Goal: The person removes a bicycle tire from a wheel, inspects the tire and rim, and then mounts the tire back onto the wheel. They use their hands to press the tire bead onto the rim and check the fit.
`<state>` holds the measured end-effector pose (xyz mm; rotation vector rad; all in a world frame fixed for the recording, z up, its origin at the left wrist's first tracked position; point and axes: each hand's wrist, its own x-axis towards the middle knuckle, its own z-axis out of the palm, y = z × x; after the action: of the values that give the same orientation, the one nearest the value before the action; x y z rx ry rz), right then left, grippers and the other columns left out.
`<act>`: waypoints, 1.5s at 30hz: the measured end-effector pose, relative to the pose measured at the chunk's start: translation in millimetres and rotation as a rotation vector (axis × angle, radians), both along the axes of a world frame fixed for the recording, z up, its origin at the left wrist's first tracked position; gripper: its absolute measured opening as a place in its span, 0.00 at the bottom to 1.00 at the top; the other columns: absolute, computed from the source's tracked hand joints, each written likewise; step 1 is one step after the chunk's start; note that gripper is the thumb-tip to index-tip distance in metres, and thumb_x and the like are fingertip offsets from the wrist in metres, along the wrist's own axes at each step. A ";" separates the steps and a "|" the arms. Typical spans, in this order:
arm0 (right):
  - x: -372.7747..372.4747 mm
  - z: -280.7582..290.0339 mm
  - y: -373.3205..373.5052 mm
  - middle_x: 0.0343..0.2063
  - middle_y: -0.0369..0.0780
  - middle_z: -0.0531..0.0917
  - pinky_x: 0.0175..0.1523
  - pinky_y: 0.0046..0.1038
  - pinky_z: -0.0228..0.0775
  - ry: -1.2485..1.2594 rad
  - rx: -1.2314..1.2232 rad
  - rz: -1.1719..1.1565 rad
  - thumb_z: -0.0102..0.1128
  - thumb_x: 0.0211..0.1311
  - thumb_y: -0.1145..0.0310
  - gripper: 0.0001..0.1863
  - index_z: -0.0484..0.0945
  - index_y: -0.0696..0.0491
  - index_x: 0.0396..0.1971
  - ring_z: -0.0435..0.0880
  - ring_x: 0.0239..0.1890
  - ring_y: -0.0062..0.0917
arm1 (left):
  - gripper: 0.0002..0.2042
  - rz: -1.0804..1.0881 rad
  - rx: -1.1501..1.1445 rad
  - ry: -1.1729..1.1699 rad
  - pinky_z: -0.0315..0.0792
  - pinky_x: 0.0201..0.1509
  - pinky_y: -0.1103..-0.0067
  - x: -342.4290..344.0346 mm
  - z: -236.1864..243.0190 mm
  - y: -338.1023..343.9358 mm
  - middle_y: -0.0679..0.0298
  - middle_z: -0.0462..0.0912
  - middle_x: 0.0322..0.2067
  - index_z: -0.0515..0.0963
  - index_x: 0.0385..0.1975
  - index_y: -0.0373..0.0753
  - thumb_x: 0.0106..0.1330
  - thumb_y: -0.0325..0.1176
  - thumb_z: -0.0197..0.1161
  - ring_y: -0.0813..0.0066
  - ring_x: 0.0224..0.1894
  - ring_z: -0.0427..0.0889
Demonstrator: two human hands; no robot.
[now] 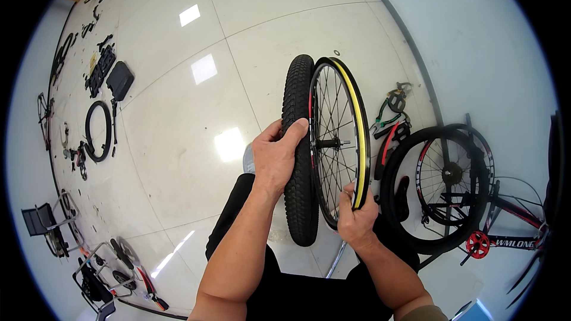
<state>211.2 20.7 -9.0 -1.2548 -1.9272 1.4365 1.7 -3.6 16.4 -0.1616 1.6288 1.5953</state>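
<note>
A knobby black bicycle tyre [299, 148] is held upright in the middle of the view, just beside and to the left of a spoked wheel rim [339, 142], the two touching or nearly so along their length. The rim is lined with a yellow rim strip [357, 125] and carries a hub [328, 142] with a short axle at its centre. The tyre is gripped near its mid-height by the left hand [275, 157], whose fingers are wrapped over the tread with the fingertips [299, 125] reaching the rim side and the thumb on the near side. The lower right part of the rim is clasped by the right hand [355, 217], its fingers closed together around the rim edge and the yellow strip. Both forearms come up from the lower edge, over dark trousers [309, 297]. Beneath everything lies a glossy pale tiled floor [178, 125]. To the right, well apart from the hands, a second bicycle wheel [446, 184] with its tyre on is seen beside a bicycle frame with a red chainring [477, 244]. Far to the left, a loose black tyre [98, 131], a dark bag [120, 80] and scattered small bicycle parts are laid out on the floor
</note>
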 end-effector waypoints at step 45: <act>-43.8 14.8 -51.5 0.18 0.45 0.76 0.31 0.35 0.68 0.147 -0.421 -0.004 0.59 0.69 0.57 0.20 0.77 0.62 0.31 0.74 0.21 0.28 | 0.18 -0.027 0.035 0.029 0.75 0.46 0.78 -25.3 -11.8 -18.7 0.65 0.83 0.37 0.79 0.46 0.34 0.66 0.42 0.71 0.78 0.38 0.80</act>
<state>167.5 -30.8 5.8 -1.2795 -1.5743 1.9428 -23.5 -22.3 4.5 -0.0984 1.6181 1.6112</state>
